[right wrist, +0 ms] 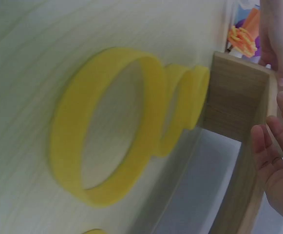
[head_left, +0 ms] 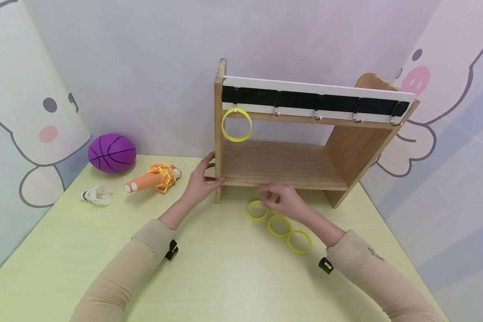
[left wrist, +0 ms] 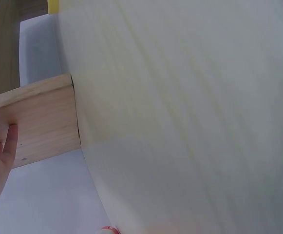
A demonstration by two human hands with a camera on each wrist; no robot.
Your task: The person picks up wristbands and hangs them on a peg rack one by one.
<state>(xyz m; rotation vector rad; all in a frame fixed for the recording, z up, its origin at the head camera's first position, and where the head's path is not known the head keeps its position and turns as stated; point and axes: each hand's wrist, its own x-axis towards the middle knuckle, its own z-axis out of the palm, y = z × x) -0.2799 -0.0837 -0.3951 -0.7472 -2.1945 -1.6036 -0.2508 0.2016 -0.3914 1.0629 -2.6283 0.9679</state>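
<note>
The left hand (head_left: 200, 182) touches the wooden hook rack (head_left: 281, 163) at its 8 o'clock, fingers relaxed. The right hand (head_left: 285, 200), released, hovers near 3 yellow wristbands (right wrist: 66, 136) at 6 o'clock; another yellow wristband (head_left: 236, 139) hangs at 10.

No text can be read — the small dark mark (head_left: 375, 254) on the right sleeve (head_left: 380, 273) is illegible.

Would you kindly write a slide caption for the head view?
Left hand on rack, right hand near yellow rings on table; another ring hangs from the leftmost hook.
</note>
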